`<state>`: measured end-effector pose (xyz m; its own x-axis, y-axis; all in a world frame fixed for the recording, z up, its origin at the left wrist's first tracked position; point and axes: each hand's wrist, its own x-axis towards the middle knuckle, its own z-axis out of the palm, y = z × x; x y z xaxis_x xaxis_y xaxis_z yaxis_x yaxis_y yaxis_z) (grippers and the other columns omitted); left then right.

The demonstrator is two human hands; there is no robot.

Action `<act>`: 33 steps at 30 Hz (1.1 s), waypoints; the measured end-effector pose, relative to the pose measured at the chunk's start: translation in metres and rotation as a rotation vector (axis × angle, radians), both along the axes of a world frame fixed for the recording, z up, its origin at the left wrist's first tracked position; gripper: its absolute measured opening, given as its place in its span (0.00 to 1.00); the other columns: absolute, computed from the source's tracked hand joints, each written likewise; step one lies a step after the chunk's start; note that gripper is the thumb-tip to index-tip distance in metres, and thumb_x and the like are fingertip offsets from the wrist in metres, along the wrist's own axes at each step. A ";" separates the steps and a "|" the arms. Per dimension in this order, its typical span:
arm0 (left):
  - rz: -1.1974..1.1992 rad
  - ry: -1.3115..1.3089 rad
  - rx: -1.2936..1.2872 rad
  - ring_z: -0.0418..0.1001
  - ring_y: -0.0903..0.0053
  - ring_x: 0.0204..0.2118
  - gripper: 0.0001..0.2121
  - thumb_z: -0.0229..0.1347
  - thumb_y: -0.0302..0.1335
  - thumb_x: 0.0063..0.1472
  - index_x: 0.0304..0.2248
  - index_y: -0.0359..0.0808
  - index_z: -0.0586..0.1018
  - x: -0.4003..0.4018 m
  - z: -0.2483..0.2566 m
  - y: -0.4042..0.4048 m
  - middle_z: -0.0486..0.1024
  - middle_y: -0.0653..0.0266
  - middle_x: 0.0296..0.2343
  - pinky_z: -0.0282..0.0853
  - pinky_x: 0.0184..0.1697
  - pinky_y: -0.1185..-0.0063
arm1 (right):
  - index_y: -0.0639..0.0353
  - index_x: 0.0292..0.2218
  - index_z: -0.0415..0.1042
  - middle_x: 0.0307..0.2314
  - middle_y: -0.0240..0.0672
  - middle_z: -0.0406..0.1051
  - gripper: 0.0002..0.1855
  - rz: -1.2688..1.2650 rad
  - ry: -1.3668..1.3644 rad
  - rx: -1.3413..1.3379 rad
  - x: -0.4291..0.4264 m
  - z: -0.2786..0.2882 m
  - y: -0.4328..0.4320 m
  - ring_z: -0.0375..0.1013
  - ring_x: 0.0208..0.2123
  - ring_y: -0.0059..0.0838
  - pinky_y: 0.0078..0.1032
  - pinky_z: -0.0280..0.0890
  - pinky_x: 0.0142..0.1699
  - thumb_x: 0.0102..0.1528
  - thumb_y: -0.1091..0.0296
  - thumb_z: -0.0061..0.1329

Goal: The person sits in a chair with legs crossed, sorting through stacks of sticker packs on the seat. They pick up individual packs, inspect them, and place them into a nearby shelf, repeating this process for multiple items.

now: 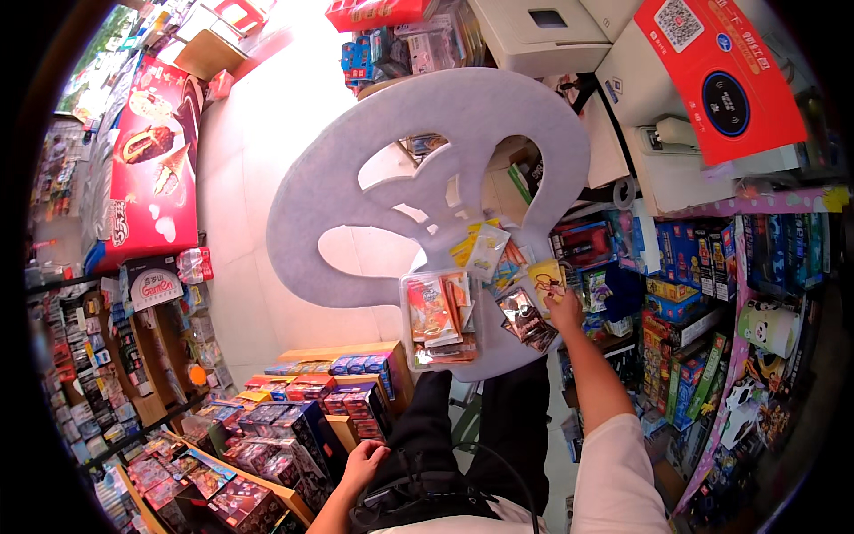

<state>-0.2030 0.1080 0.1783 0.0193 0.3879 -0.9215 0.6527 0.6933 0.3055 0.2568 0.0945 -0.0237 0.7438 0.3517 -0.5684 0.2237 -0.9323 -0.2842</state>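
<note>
With my right hand (564, 310) I grip the lower right edge of a yellow packet (544, 277) above the seat of a grey plastic chair (490, 357). Just below it, several dark, shiny packets (520, 310) lie overlapped in a pile. Further up is a heap of mixed packets, with a pale one (488, 251) on top. To the left, a clear plastic box (404, 327) holds orange and red packets (430, 310). My left hand (365, 460) hangs beside my left thigh, fingers loosely curled, away from the packets; its palm is hidden.
The chair's wide backrest (300, 220) has large cut-outs. Wooden display racks (293, 497) of small boxes stand at lower left. Shelves of boxed toys (680, 253) rise close on the right. A red chest freezer (160, 160) is at left, a white machine (547, 33) at top.
</note>
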 end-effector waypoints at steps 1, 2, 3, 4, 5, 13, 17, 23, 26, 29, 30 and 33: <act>-0.010 -0.010 0.000 0.70 0.84 0.29 0.07 0.48 0.27 0.57 0.32 0.31 0.71 0.002 -0.001 0.002 0.74 0.65 0.27 0.65 0.35 0.85 | 0.61 0.36 0.66 0.34 0.43 0.69 0.27 -0.010 -0.010 0.000 -0.001 -0.015 -0.012 0.67 0.39 0.43 0.37 0.60 0.43 0.35 0.57 0.58; -0.042 -0.008 0.000 0.70 0.83 0.30 0.07 0.48 0.27 0.57 0.32 0.31 0.71 0.003 -0.003 0.004 0.74 0.65 0.27 0.65 0.35 0.85 | 0.61 0.35 0.67 0.33 0.44 0.68 0.25 0.000 0.114 0.194 -0.002 -0.038 -0.029 0.66 0.38 0.44 0.37 0.59 0.43 0.36 0.57 0.58; -0.061 0.004 0.004 0.70 0.83 0.30 0.07 0.48 0.27 0.57 0.32 0.31 0.71 0.001 -0.006 0.002 0.74 0.65 0.27 0.65 0.35 0.85 | 0.62 0.33 0.69 0.34 0.46 0.66 0.23 0.074 0.075 0.200 -0.014 -0.039 -0.033 0.65 0.39 0.45 0.36 0.59 0.44 0.37 0.58 0.57; -0.062 0.002 0.005 0.70 0.83 0.30 0.07 0.48 0.27 0.57 0.32 0.31 0.71 -0.003 -0.009 0.000 0.74 0.65 0.27 0.65 0.35 0.85 | 0.63 0.30 0.70 0.35 0.47 0.65 0.20 0.147 0.031 0.206 -0.026 -0.038 -0.036 0.63 0.39 0.46 0.36 0.58 0.44 0.38 0.58 0.56; -0.051 -0.022 0.021 0.70 0.83 0.30 0.07 0.48 0.27 0.57 0.32 0.31 0.71 -0.009 -0.015 -0.005 0.74 0.65 0.27 0.65 0.35 0.85 | 0.63 0.30 0.70 0.37 0.47 0.62 0.19 0.195 -0.001 0.143 -0.045 -0.022 -0.027 0.60 0.41 0.46 0.35 0.57 0.45 0.38 0.59 0.56; -0.120 -0.036 0.047 0.70 0.83 0.30 0.07 0.47 0.27 0.58 0.31 0.31 0.71 -0.008 -0.013 0.004 0.74 0.65 0.27 0.65 0.36 0.85 | 0.60 0.29 0.71 0.38 0.42 0.56 0.21 0.281 -0.146 -0.074 -0.082 0.017 -0.010 0.55 0.44 0.43 0.37 0.56 0.44 0.34 0.58 0.59; -0.118 -0.014 0.066 0.70 0.83 0.30 0.07 0.47 0.27 0.58 0.31 0.31 0.71 -0.004 -0.011 0.003 0.74 0.65 0.27 0.65 0.36 0.85 | 0.57 0.28 0.72 0.35 0.42 0.57 0.17 0.252 -0.083 0.010 -0.080 0.012 -0.023 0.60 0.38 0.43 0.36 0.58 0.42 0.34 0.62 0.59; -0.124 -0.046 0.083 0.71 0.83 0.30 0.07 0.47 0.27 0.58 0.32 0.31 0.71 0.008 -0.011 0.009 0.74 0.64 0.27 0.65 0.36 0.85 | 0.58 0.28 0.70 0.36 0.43 0.59 0.19 0.091 -0.045 0.016 -0.097 -0.009 -0.047 0.65 0.35 0.44 0.38 0.61 0.40 0.33 0.60 0.59; -0.101 -0.075 0.105 0.71 0.83 0.30 0.07 0.47 0.27 0.58 0.32 0.31 0.70 0.010 -0.010 0.009 0.74 0.64 0.27 0.65 0.35 0.85 | 0.57 0.28 0.69 0.37 0.41 0.59 0.19 0.042 -0.115 -0.178 -0.113 0.011 -0.036 0.65 0.36 0.41 0.41 0.60 0.39 0.35 0.56 0.57; -0.124 -0.043 0.096 0.71 0.83 0.31 0.08 0.47 0.28 0.58 0.32 0.31 0.70 0.016 0.000 0.008 0.74 0.65 0.28 0.65 0.34 0.85 | 0.55 0.31 0.69 0.38 0.39 0.58 0.21 -0.078 -0.024 -0.215 -0.120 0.018 -0.039 0.65 0.37 0.40 0.44 0.59 0.40 0.36 0.53 0.56; -0.132 -0.044 0.094 0.71 0.83 0.31 0.08 0.47 0.28 0.58 0.32 0.31 0.70 0.019 0.002 0.007 0.74 0.65 0.28 0.65 0.34 0.85 | 0.55 0.31 0.69 0.38 0.39 0.58 0.21 -0.086 -0.023 -0.217 -0.122 0.015 -0.043 0.65 0.37 0.40 0.44 0.59 0.40 0.36 0.53 0.56; -0.175 -0.001 0.092 0.70 0.84 0.30 0.07 0.47 0.28 0.58 0.32 0.31 0.71 0.028 0.006 0.005 0.74 0.65 0.27 0.65 0.34 0.85 | 0.52 0.36 0.66 0.41 0.39 0.56 0.24 -0.180 0.136 -0.196 -0.126 0.010 -0.050 0.64 0.40 0.42 0.45 0.59 0.41 0.38 0.53 0.54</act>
<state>-0.1751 0.1128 0.1842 0.0944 0.4608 -0.8825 0.7607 0.5384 0.3625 0.1303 0.0449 -0.0139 0.6970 0.0943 -0.7109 0.0219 -0.9936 -0.1104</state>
